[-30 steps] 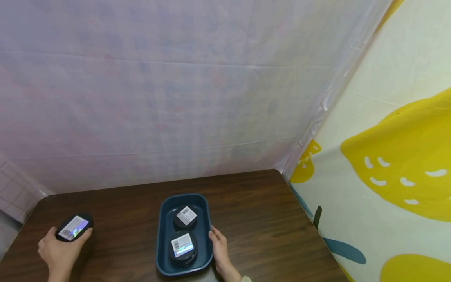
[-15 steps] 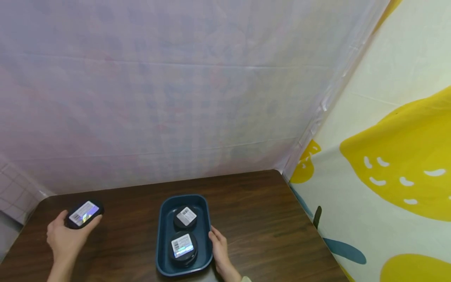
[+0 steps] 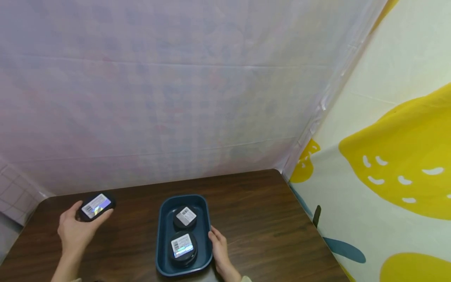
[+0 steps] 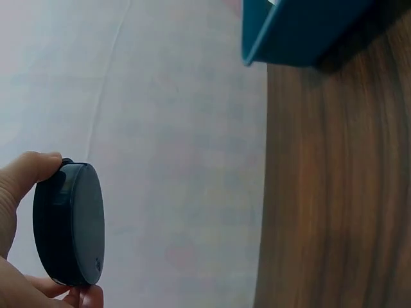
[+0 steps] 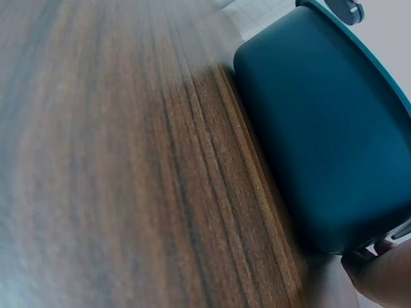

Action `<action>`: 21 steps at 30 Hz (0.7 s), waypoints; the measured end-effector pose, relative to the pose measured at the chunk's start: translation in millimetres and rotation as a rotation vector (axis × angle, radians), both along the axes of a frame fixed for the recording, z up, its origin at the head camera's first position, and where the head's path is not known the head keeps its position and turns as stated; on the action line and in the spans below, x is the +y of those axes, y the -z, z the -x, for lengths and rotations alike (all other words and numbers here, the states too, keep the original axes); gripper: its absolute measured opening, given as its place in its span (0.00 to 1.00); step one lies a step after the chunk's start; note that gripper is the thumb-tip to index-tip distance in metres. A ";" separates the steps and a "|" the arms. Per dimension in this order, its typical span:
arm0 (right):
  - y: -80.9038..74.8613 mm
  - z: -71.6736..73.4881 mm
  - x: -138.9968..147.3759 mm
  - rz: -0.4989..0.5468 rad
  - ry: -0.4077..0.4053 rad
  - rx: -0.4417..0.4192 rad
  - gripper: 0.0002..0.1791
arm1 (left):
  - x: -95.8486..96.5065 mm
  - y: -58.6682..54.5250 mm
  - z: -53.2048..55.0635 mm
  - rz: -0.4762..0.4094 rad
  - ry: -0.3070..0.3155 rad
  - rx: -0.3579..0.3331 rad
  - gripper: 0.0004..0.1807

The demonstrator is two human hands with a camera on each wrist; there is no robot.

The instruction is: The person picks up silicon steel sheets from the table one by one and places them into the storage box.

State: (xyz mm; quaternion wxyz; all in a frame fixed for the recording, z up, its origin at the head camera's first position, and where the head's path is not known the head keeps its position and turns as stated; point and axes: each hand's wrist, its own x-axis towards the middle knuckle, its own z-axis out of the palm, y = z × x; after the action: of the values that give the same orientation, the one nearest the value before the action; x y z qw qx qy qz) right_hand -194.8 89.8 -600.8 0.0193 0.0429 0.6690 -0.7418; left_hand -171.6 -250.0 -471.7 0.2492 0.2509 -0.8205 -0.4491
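Observation:
In the head view my left hand (image 3: pixel 75 229) grips a round black container (image 3: pixel 96 206) by its sides, at the left above the table. A white barcode label faces up on it. The left wrist view shows that container (image 4: pixel 70 224) side-on, thumb on one edge and fingers on the opposite one. My right hand (image 3: pixel 221 250) holds the right side of a dark blue tray (image 3: pixel 162 239). Inside the tray lie a labelled black container (image 3: pixel 179 225) at the far end and another (image 3: pixel 189 261) nearer, apparently stacked on a further one. The right wrist view shows the tray's outer wall (image 5: pixel 327 128).
A dark wood-grain table (image 3: pixel 260 231) carries the tray near its front edge. Behind it hangs a pale patterned sheet (image 3: pixel 169 98). A white cloth with yellow lemons (image 3: pixel 398 156) covers the right side.
My left hand has moved right and farther back across the table, carrying the round black container. The tray, its contents and my right hand stay put.

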 end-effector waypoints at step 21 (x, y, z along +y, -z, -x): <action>1.5 -0.5 1.7 0.025 -0.007 0.007 0.23 | 40.2 -25.9 28.0 0.103 0.208 -0.003 0.43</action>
State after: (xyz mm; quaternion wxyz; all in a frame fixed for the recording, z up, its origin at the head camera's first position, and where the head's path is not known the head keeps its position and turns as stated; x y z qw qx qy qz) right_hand -194.3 91.5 -602.3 0.0202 0.0378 0.6597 -0.7503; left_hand -199.7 -209.8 -445.8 0.2127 0.1517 -0.8645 -0.4294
